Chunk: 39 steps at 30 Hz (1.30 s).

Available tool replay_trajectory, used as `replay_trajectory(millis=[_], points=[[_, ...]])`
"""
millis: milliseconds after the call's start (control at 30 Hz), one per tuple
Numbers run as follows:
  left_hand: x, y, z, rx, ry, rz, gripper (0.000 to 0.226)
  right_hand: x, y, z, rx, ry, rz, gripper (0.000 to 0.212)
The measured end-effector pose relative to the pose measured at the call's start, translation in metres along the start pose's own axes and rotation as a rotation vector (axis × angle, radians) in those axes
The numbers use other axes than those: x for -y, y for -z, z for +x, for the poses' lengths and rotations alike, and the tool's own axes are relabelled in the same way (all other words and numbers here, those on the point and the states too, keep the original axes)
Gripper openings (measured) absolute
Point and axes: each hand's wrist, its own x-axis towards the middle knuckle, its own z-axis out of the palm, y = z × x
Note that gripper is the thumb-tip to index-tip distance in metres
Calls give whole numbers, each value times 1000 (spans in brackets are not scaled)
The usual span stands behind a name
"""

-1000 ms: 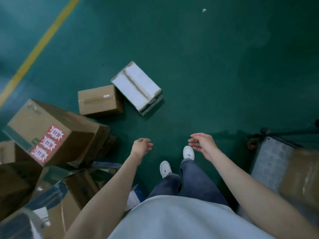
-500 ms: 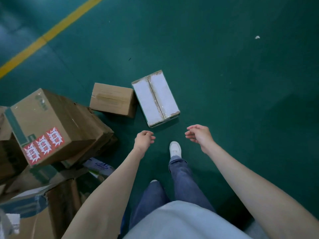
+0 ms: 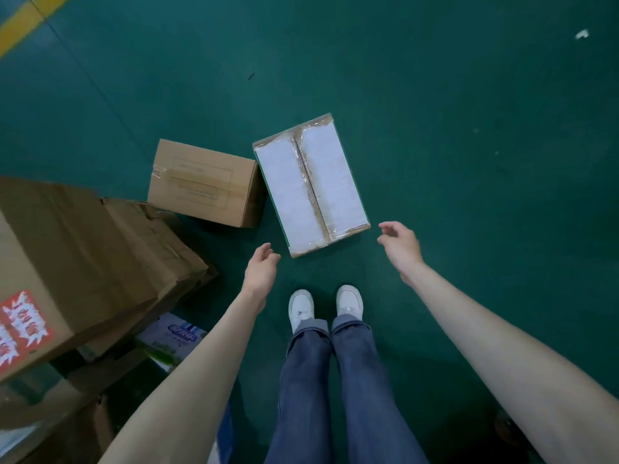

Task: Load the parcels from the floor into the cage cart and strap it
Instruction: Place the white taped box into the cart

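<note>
White parcel (image 3: 311, 185): lying flat on the green floor (image 3: 452, 128) just ahead of the person's white shoes (image 3: 326, 304), top taped along the middle seam and sealed, contents not showing. Its left edge is sitting just beside a small brown box (image 3: 202, 182); whether the two are touching cannot be told.

Small brown box: lying sealed with tape on the floor, left of the white parcel.

Large brown box (image 3: 83, 262): lying tilted on a heap of cartons at the near left, creased along its top, red and white stickers (image 3: 21, 326) showing on one side. A printed blue and white pack (image 3: 174, 339) is peeking out from under it.

Left hand (image 3: 261, 269): reaching toward the near left corner of the white parcel, fingers relaxed, holding nothing, not touching.

Right hand (image 3: 400, 246): hovering just beside the near right corner of the parcel, fingers loosely spread, holding nothing.

Open room: bare floor is stretching away right and far of the white parcel. A yellow line (image 3: 26, 21) is crossing the far left corner. A white scrap (image 3: 582, 34) is lying far right.
</note>
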Motion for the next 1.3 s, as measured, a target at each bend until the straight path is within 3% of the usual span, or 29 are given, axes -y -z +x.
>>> replay_trajectory(millis=[267,500,667,800,900,1300], points=[[51,-54,140,42,68,-1,58,-70,-61,131,9,-18,-87,59],[85,-85,202,91,74,-73,45,-106,-102,190,57,2,-26,82],[89,-91,202,77,50,-252,53,-109,-105,199,19,49,11,53],[67,-90,181,-22,45,-382,60,-92,-93,173,-5,99,101,70],[43,-81,147,-55,11,-404,53,-77,-76,133,-35,84,137,68],[-33,-24,-57,50,-59,-240,66,-29,21,-96,-132,-45,313,75]])
